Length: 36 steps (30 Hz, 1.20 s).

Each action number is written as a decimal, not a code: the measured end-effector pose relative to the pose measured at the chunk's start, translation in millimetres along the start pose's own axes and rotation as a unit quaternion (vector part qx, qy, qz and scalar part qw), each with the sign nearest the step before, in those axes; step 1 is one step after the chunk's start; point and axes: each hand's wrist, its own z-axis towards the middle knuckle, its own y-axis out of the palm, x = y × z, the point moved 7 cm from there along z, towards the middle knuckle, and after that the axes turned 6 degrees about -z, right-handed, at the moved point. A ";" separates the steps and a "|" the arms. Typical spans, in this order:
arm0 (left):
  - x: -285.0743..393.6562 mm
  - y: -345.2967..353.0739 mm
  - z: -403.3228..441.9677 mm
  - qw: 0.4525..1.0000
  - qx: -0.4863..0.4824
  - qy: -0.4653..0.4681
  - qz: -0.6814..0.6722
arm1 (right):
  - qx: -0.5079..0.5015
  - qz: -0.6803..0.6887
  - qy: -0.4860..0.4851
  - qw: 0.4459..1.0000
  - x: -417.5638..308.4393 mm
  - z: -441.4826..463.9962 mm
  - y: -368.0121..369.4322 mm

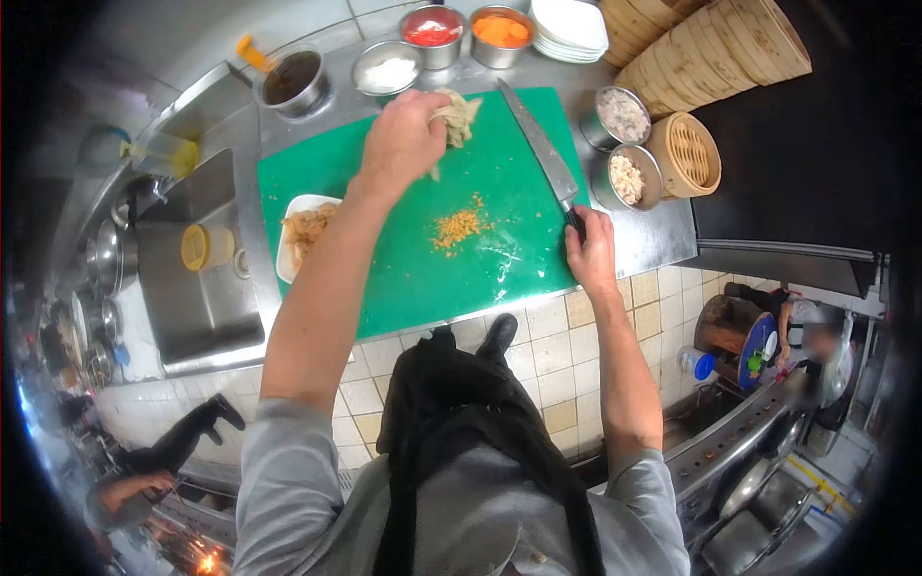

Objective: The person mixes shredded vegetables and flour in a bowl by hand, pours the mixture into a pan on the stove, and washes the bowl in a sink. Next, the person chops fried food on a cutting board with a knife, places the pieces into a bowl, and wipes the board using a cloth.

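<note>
My left hand is closed on a crumpled, pale beige-green cloth at the far edge of the green cutting board. On the board's right side lies a long kitchen knife, its tip pointing away from me. The fingers of my right hand are wrapped round its black handle. A small pile of chopped orange-yellow bits sits mid-board, with wet streaks beside it. Partly behind my left forearm is a white dish of brownish food pieces.
Metal bowls of red, orange and white food line the back. Right of the board stand two food tins and bamboo steamers. A sink lies left. Other people work at the lower corners.
</note>
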 end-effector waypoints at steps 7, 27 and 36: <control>-43.8 89.9 9.6 0.988 0.046 -0.033 0.142 | -0.025 -0.014 0.018 0.999 3.5 -0.3 5.9; 64.0 162.3 -55.7 0.984 -0.102 0.145 0.002 | -0.073 0.018 -0.007 0.997 14.2 39.6 9.7; 68.5 91.4 -120.0 0.974 -0.196 0.097 -0.064 | -0.083 0.028 0.007 0.996 16.4 35.6 10.8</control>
